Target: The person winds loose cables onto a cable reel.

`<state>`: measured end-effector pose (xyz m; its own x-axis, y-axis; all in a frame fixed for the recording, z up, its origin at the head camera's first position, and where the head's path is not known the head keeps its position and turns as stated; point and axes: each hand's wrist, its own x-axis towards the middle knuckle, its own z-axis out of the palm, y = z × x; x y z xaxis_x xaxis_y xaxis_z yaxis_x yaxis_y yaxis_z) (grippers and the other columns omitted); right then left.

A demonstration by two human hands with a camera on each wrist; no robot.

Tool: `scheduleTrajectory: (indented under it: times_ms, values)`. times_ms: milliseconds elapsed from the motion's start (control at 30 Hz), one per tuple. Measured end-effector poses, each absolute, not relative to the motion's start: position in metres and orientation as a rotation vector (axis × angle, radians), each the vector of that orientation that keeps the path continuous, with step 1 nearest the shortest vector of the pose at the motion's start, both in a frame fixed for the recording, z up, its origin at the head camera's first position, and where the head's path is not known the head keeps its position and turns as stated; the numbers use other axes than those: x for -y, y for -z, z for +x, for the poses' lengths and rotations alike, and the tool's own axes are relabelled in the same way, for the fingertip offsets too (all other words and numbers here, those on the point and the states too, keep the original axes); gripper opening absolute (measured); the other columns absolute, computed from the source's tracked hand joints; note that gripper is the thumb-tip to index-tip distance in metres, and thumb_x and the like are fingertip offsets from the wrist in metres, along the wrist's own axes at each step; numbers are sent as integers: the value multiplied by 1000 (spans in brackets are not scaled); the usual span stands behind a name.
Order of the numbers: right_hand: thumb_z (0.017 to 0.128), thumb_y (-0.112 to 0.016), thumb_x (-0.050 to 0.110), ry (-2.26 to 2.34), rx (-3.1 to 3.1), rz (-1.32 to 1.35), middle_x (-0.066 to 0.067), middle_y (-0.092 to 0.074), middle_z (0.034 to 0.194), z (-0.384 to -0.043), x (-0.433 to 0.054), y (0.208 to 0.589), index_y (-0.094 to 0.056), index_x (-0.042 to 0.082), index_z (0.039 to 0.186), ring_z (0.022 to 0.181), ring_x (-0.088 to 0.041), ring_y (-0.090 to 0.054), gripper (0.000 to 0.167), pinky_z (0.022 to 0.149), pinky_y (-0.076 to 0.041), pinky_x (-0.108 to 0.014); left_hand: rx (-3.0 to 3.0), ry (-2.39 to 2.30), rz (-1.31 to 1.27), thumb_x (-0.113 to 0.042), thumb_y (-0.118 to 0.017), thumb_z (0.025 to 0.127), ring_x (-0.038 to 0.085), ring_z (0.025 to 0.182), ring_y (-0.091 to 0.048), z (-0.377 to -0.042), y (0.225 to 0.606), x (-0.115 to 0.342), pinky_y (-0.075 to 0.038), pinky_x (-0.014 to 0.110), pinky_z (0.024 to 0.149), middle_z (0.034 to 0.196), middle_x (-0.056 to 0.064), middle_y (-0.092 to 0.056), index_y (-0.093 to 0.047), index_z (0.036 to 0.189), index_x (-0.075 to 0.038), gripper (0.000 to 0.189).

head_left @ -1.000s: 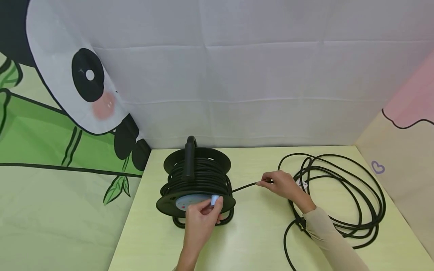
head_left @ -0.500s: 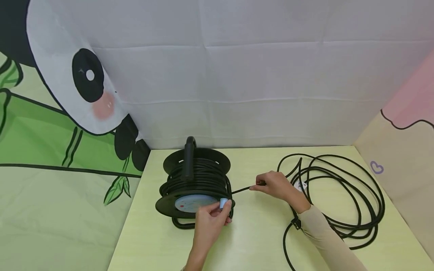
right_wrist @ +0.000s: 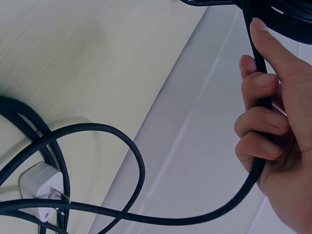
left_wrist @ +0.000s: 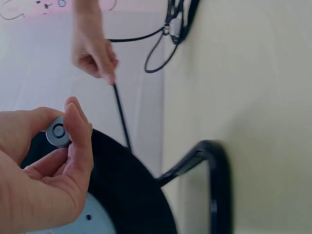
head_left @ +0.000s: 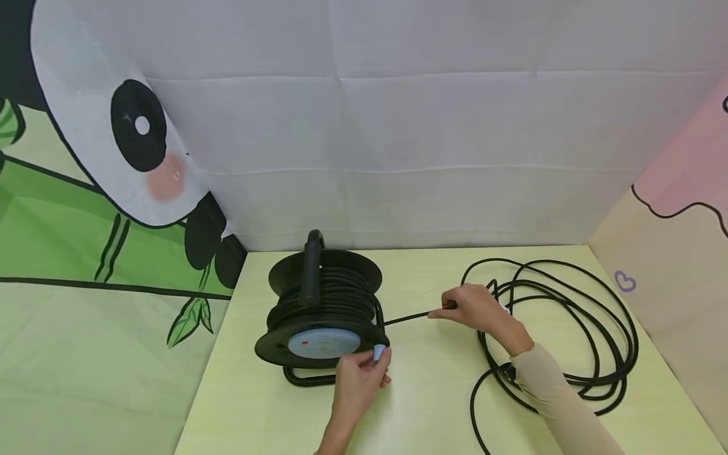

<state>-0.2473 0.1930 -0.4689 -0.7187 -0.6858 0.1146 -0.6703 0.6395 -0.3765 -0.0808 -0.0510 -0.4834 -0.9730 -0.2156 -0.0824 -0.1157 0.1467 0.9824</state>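
A black cable reel stands on the table with cable wound round its drum and a pale blue socket disc on its front. My left hand pinches the light blue crank knob between thumb and fingers at the disc's lower right rim. In the left wrist view the knob shows end-on. From the reel's right side, a stretch of black cable runs to my right hand. The right wrist view shows my fingers curled round the cable, thumb lying along it.
Loose loops of cable lie on the right of the pale table. A white plug lies among them. The reel's carrying handle rises on its left. Fabric walls with printed cartoons border the table.
My left hand and the knob have moved right and toward the person as the crank turned. My right hand slid left toward the reel, then back right along the cable.
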Motion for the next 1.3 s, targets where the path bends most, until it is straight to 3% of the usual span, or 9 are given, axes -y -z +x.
scheduleTrajectory:
  times_ms: [100,333,533,733,967,1300]
  values:
    - [91,-78,42,623,-2822,-1171,18,-40,54,-248,-197,468,-57,24,64,49,1,-31,39,48,-25,-19,2318,1967,344,-14,-76,94,25,51,-69,-81,494,52,-57,24,49,58,8,-68,-75,75,0,24]
    - [88,-82,36,719,-2853,-1258,19,-32,53,-247,-209,466,-54,24,61,49,3,-26,41,47,-21,-18,2358,1940,469,-14,-76,93,10,48,-64,-80,521,62,-53,20,48,56,5,-67,-76,80,5,23]
    - [91,-79,35,802,-2789,-1208,19,-37,54,-249,-220,470,-59,26,64,50,4,-28,35,48,-25,-18,2360,1919,536,-13,-77,93,18,50,-67,-80,535,72,-53,20,49,58,9,-68,-77,83,8,22]
    - [93,-77,38,885,-2729,-1114,19,-38,55,-251,-228,474,-61,26,65,51,3,-28,34,50,-26,-18,2340,1927,592,-13,-78,92,15,52,-68,-79,542,81,-57,21,52,61,10,-69,-78,88,8,21]
    - [92,-78,38,911,-2721,-1034,21,-40,57,-249,-240,476,-62,27,67,51,3,-29,32,50,-27,-18,2304,1933,666,-17,-79,92,22,56,-71,-76,546,90,-60,26,54,64,12,-70,-78,88,8,26]
    - [92,-79,37,938,-2746,-1015,19,-33,58,-242,-254,478,-56,24,66,53,3,-25,37,51,-24,-18,2240,1971,686,-10,-74,95,15,56,-70,-74,553,103,-63,30,57,70,18,-71,-77,95,11,22]
